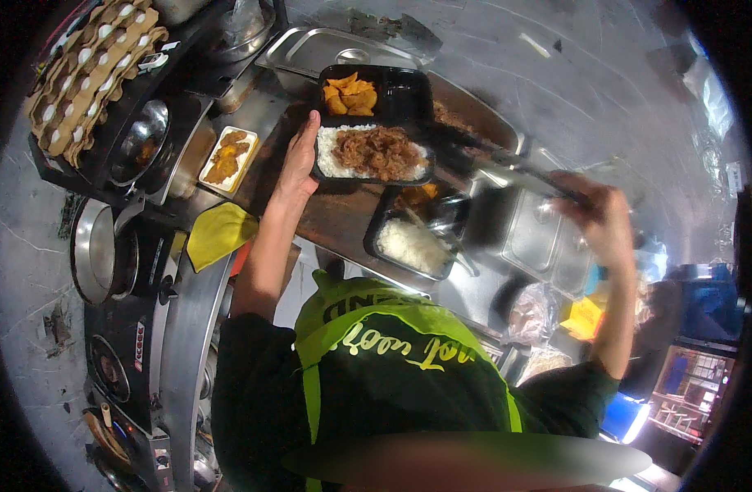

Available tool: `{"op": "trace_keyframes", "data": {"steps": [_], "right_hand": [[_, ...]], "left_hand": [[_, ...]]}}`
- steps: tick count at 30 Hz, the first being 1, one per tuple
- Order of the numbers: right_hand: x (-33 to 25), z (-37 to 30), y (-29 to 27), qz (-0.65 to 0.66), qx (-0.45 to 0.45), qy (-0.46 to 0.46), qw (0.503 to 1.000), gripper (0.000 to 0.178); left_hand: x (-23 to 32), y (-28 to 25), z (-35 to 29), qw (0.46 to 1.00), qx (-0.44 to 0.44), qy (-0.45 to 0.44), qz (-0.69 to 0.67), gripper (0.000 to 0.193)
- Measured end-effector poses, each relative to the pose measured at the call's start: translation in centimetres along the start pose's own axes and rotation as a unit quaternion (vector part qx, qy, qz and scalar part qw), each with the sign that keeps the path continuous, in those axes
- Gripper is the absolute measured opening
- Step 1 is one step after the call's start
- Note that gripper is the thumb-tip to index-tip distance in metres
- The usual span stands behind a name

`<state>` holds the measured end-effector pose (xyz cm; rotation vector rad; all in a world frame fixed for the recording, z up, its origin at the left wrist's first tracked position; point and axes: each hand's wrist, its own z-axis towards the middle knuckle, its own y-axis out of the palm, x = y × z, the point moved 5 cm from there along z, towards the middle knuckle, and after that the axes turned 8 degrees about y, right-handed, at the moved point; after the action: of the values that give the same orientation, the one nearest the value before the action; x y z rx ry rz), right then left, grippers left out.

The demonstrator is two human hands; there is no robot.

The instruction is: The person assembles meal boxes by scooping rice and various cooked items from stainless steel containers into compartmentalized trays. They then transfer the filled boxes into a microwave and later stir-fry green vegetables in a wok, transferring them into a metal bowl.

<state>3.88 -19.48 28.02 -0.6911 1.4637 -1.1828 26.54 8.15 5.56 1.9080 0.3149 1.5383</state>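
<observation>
My left hand (300, 160) grips the left edge of a black compartment meal tray (433, 170). White rice and shredded brown meat (381, 153) fill its near compartment; orange-yellow wedges (350, 95) sit in a far one. To the right, my right hand (597, 215) is closed round a long dark utensil (527, 170), blurred by motion, so its exact kind does not show. Its far end points toward a steel pan with brown food (454, 120). Nearer my body, a second black tray (379, 220) has rice, some orange food and a pale utensil lying across it.
Steel food pans (533, 232) line the counter's right side, by a clear plastic bag (533, 312). On the left are a white dish of fried pieces (230, 161), a yellow cloth (218, 235), a wok (144, 141), a pot (95, 250) and egg trays (89, 78).
</observation>
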Motion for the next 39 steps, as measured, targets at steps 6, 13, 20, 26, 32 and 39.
{"op": "trace_keyframes", "data": {"steps": [6,13,20,26,32,39], "right_hand": [[-1.9,0.4,1.0,-0.055,0.0,-0.06,0.997,0.029],[-1.2,0.6,0.8,-0.062,0.016,-0.055,0.996,0.029],[-3.1,1.2,1.8,-0.084,0.006,-0.068,0.994,0.029],[-3.5,2.2,3.7,-0.111,0.031,-0.126,0.985,0.028],[-4.0,2.3,1.7,-0.096,0.02,-0.106,0.99,0.026],[-2.9,2.0,2.7,-0.095,-0.004,-0.096,0.991,0.029]], "left_hand": [[1.1,0.4,-0.9,1.0,-0.013,0.01,-0.004,0.049],[1.9,-0.5,-1.2,0.999,-0.008,0.038,0.001,0.049],[1.5,-0.6,-1.0,1.0,0.004,0.026,0.005,0.05],[0.6,1.0,-1.1,0.999,-0.034,0.015,0.014,0.05],[0.3,0.7,-1.8,0.999,-0.022,-0.031,0.015,0.047],[0.2,0.3,-1.6,0.999,-0.027,-0.029,0.011,0.055]]}}
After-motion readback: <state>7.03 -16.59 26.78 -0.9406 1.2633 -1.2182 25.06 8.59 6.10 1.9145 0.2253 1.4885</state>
